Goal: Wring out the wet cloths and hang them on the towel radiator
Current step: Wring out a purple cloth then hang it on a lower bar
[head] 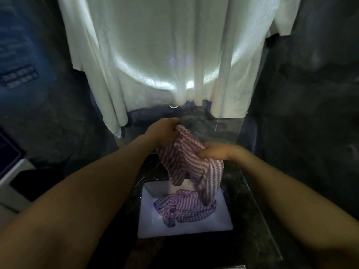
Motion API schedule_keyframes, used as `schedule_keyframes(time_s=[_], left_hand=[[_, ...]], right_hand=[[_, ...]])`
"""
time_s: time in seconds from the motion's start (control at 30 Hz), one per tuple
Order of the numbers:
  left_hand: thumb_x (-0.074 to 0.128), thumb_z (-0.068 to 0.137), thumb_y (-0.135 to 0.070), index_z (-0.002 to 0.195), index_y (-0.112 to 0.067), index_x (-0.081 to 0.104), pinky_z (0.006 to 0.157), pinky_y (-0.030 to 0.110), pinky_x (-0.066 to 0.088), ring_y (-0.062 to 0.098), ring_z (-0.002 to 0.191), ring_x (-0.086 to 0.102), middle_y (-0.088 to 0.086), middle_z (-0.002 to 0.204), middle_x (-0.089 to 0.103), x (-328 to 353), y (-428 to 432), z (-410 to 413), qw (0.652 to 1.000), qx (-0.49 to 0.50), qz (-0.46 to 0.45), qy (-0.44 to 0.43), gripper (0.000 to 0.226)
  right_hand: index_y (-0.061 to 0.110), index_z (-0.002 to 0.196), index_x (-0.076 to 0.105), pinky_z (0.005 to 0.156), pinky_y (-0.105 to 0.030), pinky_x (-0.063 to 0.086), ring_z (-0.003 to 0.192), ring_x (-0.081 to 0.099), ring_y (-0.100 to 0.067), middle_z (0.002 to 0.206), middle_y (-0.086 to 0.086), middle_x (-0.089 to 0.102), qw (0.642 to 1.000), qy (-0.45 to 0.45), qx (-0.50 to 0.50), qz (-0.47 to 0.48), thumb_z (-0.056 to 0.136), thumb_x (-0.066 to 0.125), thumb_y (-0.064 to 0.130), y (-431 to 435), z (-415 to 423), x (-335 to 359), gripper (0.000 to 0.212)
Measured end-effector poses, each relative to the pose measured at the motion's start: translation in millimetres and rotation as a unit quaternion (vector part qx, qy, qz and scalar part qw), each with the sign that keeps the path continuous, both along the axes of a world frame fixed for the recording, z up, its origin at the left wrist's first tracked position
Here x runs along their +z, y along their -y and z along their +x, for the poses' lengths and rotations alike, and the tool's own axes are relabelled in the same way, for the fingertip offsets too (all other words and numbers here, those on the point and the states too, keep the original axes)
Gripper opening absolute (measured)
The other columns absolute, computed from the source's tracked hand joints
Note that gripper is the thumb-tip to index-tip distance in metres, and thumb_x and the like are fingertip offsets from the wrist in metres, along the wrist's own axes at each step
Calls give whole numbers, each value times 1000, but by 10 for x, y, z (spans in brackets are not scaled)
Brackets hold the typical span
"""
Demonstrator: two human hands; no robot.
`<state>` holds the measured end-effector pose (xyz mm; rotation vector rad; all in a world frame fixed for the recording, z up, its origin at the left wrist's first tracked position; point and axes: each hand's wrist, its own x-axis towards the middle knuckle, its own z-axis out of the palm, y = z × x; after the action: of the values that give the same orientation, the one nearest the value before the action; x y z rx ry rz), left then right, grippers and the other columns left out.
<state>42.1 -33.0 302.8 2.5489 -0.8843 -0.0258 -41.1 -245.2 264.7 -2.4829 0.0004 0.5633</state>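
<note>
Over a white basin (147, 228) set in a dark surface (250, 195), a person's left hand (164, 131) and right hand (218, 152) grip the top edge of a purple-striped cloth (184, 160), fingers (204, 154) clenched on it. The left hand is higher and farther out. The cloth hangs slack, long axis downward, toward a second cloth (186, 208) crumpled in the basin. White towels (155, 65) hang straight ahead, leaving little room above.
</note>
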Motion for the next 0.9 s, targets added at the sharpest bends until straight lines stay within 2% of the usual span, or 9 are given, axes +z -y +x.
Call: schedule_keyframes(time_s=[0.07, 0.13, 0.27, 0.4, 0.53, 0.63, 0.7, 0.8, 0.9], left_hand=[[55, 88, -33, 111, -26, 65, 88, 45, 53, 27, 100, 66, 5, 112, 71, -63, -45, 8, 1000, 3, 3, -10, 26], [57, 88, -32, 112, -24, 65, 88, 45, 53, 28, 101, 65, 6, 114, 70, -132, -79, 10, 1000, 9, 8, -15, 26], [59, 87, -30, 102, -18, 64, 83, 43, 53, 32, 98, 64, 10, 107, 69, -255, -115, -16, 999, 1, 40, -11, 21], [58, 87, -27, 99, -18, 63, 81, 41, 52, 30, 94, 64, 10, 104, 68, -286, -160, -24, 999, 5, 25, -24, 17], [56, 89, -28, 95, -21, 59, 82, 41, 51, 30, 96, 63, 10, 106, 67, -324, -189, -22, 999, 4, 14, -35, 10], [57, 91, -26, 104, -13, 63, 87, 41, 51, 31, 100, 63, 12, 111, 67, -381, -205, -18, 999, 17, -1, -45, 19], [59, 89, -24, 109, -11, 64, 88, 41, 51, 33, 104, 63, 14, 114, 67, -442, -224, 6, 998, 29, -8, -51, 24], [57, 90, -23, 110, -10, 63, 89, 40, 50, 34, 106, 62, 17, 118, 66, -560, -232, 1, 996, 47, -7, -73, 25], [55, 92, -20, 104, -7, 60, 85, 38, 48, 37, 104, 62, 21, 115, 65, -647, -223, -52, 995, 55, -19, -78, 19]], right_hand=[[21, 127, 63, 94, -27, 44, 99, 63, -13, 119, 0, 67, 999, -25, 27, -9, 90, 66, 42, -26, 13, 19, 42], [20, 126, 66, 89, -27, 44, 97, 62, -15, 111, 3, 66, 995, -26, 51, -80, 83, 75, 49, -64, 38, -7, 53], [12, 99, 72, 65, -25, 44, 72, 58, -13, 90, 1, 65, 978, -36, 69, -192, 77, 81, 42, -150, 41, -13, 38], [22, 90, 71, 79, -27, 45, 77, 59, -11, 92, 3, 66, 982, -35, 67, -174, 81, 74, 45, -163, 22, 9, 25], [25, 84, 77, 83, -28, 52, 79, 66, -9, 86, 10, 73, 989, -10, 53, -136, 64, 83, 60, -122, -9, -2, 41], [23, 79, 73, 82, -32, 53, 75, 64, -11, 81, 9, 70, 989, 1, 78, -124, 68, 83, 47, -124, -43, -61, 28], [25, 88, 71, 86, -31, 51, 83, 65, -12, 90, 8, 71, 990, -3, 89, -106, 67, 83, 42, -132, -80, -57, 29], [23, 116, 68, 88, -25, 49, 97, 64, -13, 108, 7, 67, 984, -25, 103, -141, 66, 85, 47, -178, -137, -15, 59], [10, 111, 68, 76, -26, 44, 94, 63, -24, 103, -7, 66, 965, 18, 111, -238, 84, 74, 35, -262, -182, -6, 37]])
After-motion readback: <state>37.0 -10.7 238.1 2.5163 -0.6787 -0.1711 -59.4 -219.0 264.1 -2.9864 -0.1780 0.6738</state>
